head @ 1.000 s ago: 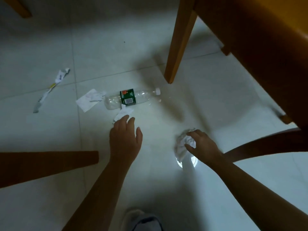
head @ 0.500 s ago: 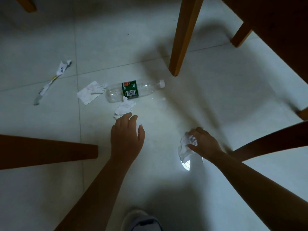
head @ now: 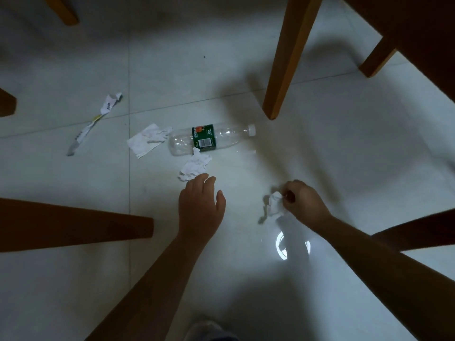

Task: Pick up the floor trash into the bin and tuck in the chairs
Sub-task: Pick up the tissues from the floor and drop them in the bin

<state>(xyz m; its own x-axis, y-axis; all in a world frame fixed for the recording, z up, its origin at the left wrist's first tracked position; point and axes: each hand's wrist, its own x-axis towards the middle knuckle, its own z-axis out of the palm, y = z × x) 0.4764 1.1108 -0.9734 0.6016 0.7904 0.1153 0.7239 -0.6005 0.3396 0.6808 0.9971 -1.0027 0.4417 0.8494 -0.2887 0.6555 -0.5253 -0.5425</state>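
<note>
so the right hand (head: 304, 203) has its fingers curled, pinching a crumpled white tissue (head: 274, 205) down by the tile floor (head: 344, 156); the left hand (head: 200, 207) is loose and flat, gripping nothing, fingertips just short of another tissue wad (head: 194, 166). Past that wad a clear plastic bottle (head: 211, 140) lies on its side with a flat napkin (head: 147, 140) at its base end; a torn wrapper strip (head: 94, 121) sits further left, wooden chair legs (head: 286, 57) around

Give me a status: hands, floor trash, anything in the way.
Right hand pinching a crumpled tissue. Left hand open beside a second tissue. Bottle, napkin, wrapper strip on the floor. Chair legs close either side; no bin in view.
</note>
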